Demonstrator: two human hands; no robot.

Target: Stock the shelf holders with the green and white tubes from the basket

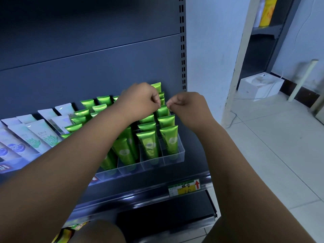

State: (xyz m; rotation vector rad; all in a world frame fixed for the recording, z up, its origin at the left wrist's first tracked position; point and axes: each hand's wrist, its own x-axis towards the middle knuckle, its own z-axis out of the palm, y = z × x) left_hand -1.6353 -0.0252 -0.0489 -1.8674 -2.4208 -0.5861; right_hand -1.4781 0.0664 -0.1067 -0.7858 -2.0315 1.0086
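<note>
Green tube (163,111) stands upright in the far-right row of the clear holder (181,152), third back from the front, w/ both hands meeting at its top edge. Left hand (140,100) comes in from the left side of the tube, fingers curled tight, the grip closed to a pinch on the top-left corner. Right hand (186,106) mirrors it from the other side – fingers curled, grip pinched down on the top-right corner. The two sets of fingertips sit just apart, w/ only the tube's flat sealed end btwn them. The lower part of the tube is down in its slot, hidden behind the tube in front.

Other green tubes (149,144) fill the rest of the holder in several rows, all leaning back slightly w/ sealed ends up. The left forearm crosses over the middle rows and covers some of them.

White tubes (36,133) stand in rows to the left of the green ones, on the same dark shelf (192,141) – well apart from either hand. A price label (184,187) w/ a red arrow sits on the shelf's front rail, below the holder. Off to the right, a white box (259,85) rests on the tiled floor, and a yellow bottle (268,10) stands on another rack behind it.
</note>
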